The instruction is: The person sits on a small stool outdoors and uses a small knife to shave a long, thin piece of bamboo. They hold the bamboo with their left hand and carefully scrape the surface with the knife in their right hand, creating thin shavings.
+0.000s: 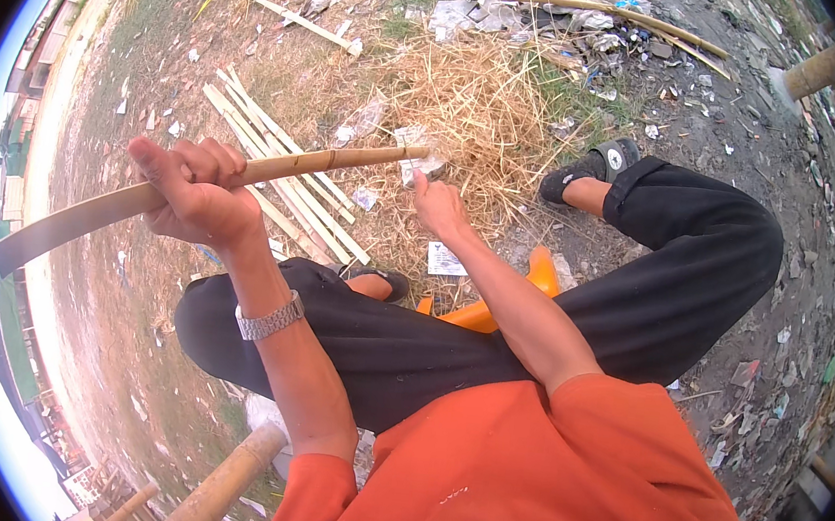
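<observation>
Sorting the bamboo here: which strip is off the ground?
The long bamboo strip gripped in the left hand; the other split strips lie flat on the ground.

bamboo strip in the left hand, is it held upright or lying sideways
Sideways: the bamboo strip runs nearly level across the view, left hand gripping its middle, right hand at its far end.

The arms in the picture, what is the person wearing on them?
Both arms are bare below short orange sleeves of a T-shirt. The left wrist has a silver metal-link watch around it. The left hand and the right hand wear no gloves, and no rings show.
</observation>
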{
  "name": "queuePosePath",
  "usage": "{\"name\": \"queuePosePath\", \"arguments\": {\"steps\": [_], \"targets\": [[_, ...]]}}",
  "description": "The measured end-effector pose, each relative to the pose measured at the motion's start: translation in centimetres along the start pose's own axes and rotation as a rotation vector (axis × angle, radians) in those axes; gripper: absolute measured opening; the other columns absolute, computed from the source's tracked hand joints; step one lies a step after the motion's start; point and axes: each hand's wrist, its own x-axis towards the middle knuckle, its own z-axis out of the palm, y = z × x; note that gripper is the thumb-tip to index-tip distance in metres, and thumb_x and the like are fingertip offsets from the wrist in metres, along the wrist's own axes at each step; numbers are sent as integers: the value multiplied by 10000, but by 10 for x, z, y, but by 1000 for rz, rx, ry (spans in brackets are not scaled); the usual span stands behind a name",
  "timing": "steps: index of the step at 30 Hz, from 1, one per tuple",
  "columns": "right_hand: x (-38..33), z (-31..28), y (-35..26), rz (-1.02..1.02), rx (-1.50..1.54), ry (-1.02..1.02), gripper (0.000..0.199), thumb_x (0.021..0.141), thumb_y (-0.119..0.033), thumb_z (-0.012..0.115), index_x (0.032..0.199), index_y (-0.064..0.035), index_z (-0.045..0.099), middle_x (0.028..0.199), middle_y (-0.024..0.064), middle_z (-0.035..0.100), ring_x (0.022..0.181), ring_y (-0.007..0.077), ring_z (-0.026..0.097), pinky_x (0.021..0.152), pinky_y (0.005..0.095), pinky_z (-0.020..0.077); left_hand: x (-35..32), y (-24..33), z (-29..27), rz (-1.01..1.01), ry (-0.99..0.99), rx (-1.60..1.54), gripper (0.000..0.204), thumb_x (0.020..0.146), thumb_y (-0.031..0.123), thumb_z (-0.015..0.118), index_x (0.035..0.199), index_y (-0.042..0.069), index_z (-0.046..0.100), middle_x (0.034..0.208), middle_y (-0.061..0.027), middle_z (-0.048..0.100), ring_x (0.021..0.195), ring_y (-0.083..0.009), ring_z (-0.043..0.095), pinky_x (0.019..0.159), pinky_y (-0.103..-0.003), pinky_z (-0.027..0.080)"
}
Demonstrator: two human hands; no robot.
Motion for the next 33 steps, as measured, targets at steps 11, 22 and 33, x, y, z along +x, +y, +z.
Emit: {"name": "queuePosePath", "arguments": {"steps": [11, 22, 33], "targets": [[28, 4, 55, 109, -44, 44, 770, 952, -543, 258, 814, 106, 649, 910, 368, 594, 906, 463, 599, 858, 506, 432, -1, -2, 5, 1, -12, 14, 544, 931, 368, 560, 544, 192, 221, 438, 57, 205, 363, -63, 214, 358, -239, 191], [-37, -18, -63, -453, 152, 72, 573, 853, -427, 611, 1256, -61, 433, 681, 213, 610, 643, 374, 610, 614, 445, 450, 23, 5, -21, -99, -147, 57, 407, 950, 366, 507, 644, 110, 424, 487, 23, 383, 426, -77, 421, 453, -253, 436], [-32, -4, -79, -631, 181, 239, 372, 879, -309, 605, 1137, -54, 524, 663, 174, 595, 605, 314, 594, 581, 426, 429, 23, 63, -44, -114, -918, 1160, 593, 927, 473, 489, 1218, -44, 479, 993, -186, 626, 950, -256, 606, 885, -389, 442]]}}
